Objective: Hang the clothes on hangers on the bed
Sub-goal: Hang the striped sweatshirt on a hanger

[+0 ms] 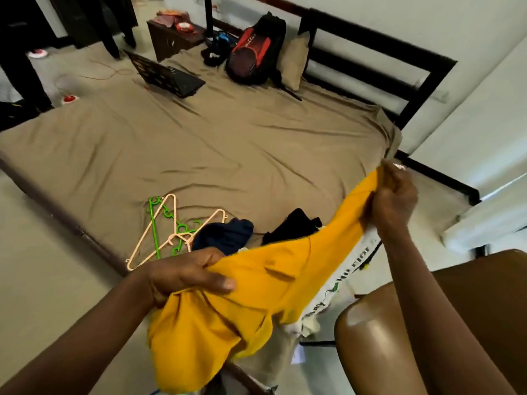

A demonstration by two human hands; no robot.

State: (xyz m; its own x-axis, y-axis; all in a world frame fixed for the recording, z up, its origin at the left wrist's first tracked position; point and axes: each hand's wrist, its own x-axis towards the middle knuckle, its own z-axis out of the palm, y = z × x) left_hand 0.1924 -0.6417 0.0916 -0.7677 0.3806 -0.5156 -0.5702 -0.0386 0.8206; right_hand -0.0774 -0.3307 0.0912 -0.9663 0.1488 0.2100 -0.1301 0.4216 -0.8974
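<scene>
While the yellow shirt (273, 280) hangs stretched between both hands over the near edge of the bed (199, 138), I'd say this is the straighten-it-out step, nothing on a hanger yet. The left hand (188, 276) has fingers and thumb bunched round one end of the cloth, and the right hand (395, 201) pinches the other end up higher. Next move probably means finding the neck hole and freeing a hand for the hangers (168, 229), lying just past the left hand beside some dark clothes (225, 235), with a laptop (171, 78) and backpack (256, 52) way up the far end.
</scene>
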